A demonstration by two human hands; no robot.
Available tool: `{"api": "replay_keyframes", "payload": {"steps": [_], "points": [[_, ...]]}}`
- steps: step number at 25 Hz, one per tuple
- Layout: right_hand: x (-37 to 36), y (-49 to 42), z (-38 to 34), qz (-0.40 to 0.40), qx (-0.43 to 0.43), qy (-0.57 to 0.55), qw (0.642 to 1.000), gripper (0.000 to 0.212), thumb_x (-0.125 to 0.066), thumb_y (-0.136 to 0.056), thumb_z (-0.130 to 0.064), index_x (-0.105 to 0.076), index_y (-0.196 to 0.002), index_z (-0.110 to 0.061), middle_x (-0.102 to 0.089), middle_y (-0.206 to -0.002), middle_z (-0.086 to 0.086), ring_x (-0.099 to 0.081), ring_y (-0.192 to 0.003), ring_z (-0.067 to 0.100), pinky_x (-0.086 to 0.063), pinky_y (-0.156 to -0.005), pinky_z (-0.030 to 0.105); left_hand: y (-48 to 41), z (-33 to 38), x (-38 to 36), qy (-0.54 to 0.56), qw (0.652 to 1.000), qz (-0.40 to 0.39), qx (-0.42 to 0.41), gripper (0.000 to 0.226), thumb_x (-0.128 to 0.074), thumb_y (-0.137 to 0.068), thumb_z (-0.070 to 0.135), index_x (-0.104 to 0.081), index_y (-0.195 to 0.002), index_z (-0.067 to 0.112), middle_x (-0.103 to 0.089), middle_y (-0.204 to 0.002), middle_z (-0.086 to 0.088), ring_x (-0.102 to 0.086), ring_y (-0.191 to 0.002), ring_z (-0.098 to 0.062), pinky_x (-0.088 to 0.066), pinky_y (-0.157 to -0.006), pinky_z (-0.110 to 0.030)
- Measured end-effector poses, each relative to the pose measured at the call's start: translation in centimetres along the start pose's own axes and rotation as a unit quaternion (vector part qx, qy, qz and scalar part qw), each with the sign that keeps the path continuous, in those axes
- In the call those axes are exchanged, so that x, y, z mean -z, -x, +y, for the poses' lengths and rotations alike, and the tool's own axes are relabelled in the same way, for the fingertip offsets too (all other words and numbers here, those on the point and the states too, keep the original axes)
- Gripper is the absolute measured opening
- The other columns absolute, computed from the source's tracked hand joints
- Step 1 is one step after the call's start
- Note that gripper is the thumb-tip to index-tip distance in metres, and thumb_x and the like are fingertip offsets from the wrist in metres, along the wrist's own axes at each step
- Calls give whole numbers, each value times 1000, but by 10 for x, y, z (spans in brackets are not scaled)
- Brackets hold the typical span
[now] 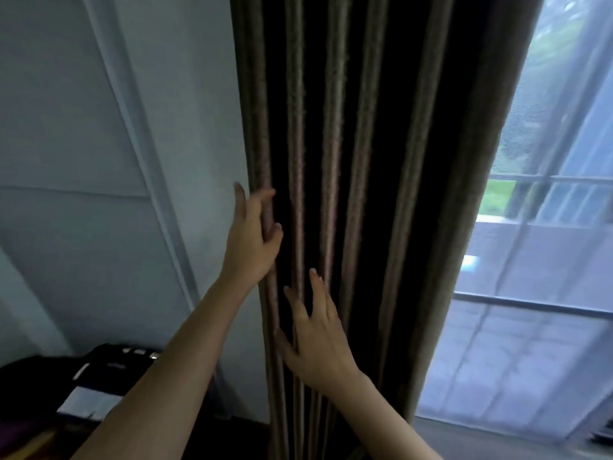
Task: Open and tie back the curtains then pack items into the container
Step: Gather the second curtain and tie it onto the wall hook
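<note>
I'm watching through the head cam, and one dark curtain [365, 161] is filling the middle of the view, bunched into long vertical folds.

- **Around the curtain:** A pale wall [99, 127] is sitting to the left of it. To the right, a window [547, 200] is showing behind a thin sheer [517, 343], with green outside. Low down to the left, a black object [109, 360] is lying with a white sheet [89, 403] just in front of it.
- **Hands:** Both hands are on the curtain, and nothing is getting between them and the fabric.
  - The left hand [255, 234] is up at the curtain's left edge. Its fingers are curling round the outermost fold and its thumb is sticking up.
  - The right hand [315, 333] is lower and just to the right of it. Its fingers are spread and straight, pressing flat into the folds.
- **Hard to make out:**
  - The gaps between the folds are nearly black.
  - The curtain's top and bottom are running out of frame.
  - The black object is too blurry for me to tell what it is.
  - The left hand's fingertips are disappearing behind the fold.
- **Count:** I'm seeing one curtain, two hands and one window. The curtain is showing five or six pale fold ridges, though I can't say exactly how many.
</note>
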State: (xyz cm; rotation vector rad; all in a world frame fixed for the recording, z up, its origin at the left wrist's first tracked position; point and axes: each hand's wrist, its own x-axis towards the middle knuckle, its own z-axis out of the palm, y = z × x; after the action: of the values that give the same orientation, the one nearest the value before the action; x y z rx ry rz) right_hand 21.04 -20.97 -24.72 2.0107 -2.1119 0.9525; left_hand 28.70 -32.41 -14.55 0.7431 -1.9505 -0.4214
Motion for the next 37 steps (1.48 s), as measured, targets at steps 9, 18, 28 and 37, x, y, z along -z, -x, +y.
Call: {"api": "replay_keyframes", "payload": {"steps": [9, 18, 28, 37], "points": [[45, -104, -27, 30, -89, 51, 994, 67, -57, -89, -34, -26, -147, -17, 11, -154, 21, -5, -141, 39, -16, -114, 43, -87, 5, 15, -89, 990, -108, 31, 32, -48, -92, 7, -55, -123, 13, 4, -156, -24, -37, -132, -35, -25, -108, -22], [-27, -72, 6, -114, -101, -2, 988, 75, -55, -88, -23, -12, -149, -11, -11, -154, 9, -34, -132, 32, -35, -109, 36, -50, -65, 13, -104, 959, -258, -59, 55, -44, -86, -11, -38, -138, 3, -41, -138, -20, -48, -119, -34, -41, -95, -30], [-71, -30, 17, -166, -83, 5, 983, 75, -49, -89, -13, -6, -150, -9, 3, -158, 8, -24, -140, 30, -28, -114, 31, -25, -67, 5, -98, 919, -371, -87, 34, -51, -89, 3, -47, -123, 3, -46, -105, -6, -48, -81, -16, -38, -69, -24], [-65, -14, 21, -155, -47, 60, 985, 70, -53, -86, -27, -23, -148, -11, 5, -158, 7, -18, -142, 32, -20, -117, 42, -18, -60, -3, -107, 928, -345, -93, 15, -49, -94, 18, -45, -83, 9, -43, -80, 0, -48, -74, -19, -33, -64, -25]]}}
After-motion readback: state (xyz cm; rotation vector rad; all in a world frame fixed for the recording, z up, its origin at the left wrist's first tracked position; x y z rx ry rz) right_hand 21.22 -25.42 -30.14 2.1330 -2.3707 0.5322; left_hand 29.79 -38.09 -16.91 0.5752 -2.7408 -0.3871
